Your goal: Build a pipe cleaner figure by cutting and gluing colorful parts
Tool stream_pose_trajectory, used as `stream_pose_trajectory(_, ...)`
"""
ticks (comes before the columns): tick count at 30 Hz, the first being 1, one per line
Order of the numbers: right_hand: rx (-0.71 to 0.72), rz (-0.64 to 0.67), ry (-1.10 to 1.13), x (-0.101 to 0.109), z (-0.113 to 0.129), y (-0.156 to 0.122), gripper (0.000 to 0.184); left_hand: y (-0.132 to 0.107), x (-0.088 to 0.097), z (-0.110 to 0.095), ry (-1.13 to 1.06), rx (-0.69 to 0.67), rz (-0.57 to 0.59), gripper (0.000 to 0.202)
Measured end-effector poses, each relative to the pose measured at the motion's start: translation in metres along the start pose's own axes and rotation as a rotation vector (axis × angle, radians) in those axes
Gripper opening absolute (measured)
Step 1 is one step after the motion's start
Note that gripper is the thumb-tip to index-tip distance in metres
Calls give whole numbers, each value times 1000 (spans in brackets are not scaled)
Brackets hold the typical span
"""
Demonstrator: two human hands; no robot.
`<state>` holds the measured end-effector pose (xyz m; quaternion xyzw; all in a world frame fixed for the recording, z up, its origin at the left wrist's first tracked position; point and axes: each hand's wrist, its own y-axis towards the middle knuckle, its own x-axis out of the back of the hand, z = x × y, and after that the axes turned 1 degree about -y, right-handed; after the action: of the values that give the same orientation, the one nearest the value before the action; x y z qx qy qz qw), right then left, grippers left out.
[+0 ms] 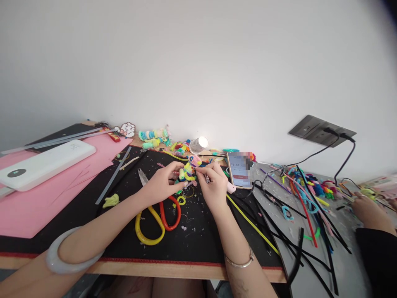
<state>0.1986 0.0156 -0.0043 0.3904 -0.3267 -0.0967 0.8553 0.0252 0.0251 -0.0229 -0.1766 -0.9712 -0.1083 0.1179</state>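
Observation:
My left hand [161, 181] and my right hand [213, 185] meet over the black mat [198, 236], both pinched on a small multicoloured pipe-cleaner figure [187, 170] of yellow, blue and pink. Scissors with yellow and red handles [156, 217] lie on the mat just below my left wrist. A long yellow pipe cleaner [252, 223] runs out from under my right hand toward the lower right. A pale bangle sits on my left forearm and a thin bracelet on my right wrist.
A phone [239, 169] lies behind my right hand. Pink paper [40, 198] and a white power bank [43, 163] are at left. Loose black and coloured pipe cleaners [305, 203] cover the right side, where another person's hand [367, 209] rests. Wall socket [321, 130] with cables.

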Motion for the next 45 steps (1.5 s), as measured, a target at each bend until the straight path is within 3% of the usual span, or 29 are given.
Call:
stream_pose_trajectory(20, -61, -1, -29, 2, -3, 0, 12, 3, 1, 7, -41, -3, 0, 43)
stream_pose_trajectory(45, -100, 37, -13, -1, -3, -1, 13, 1, 1, 0, -12, 11, 35, 41)
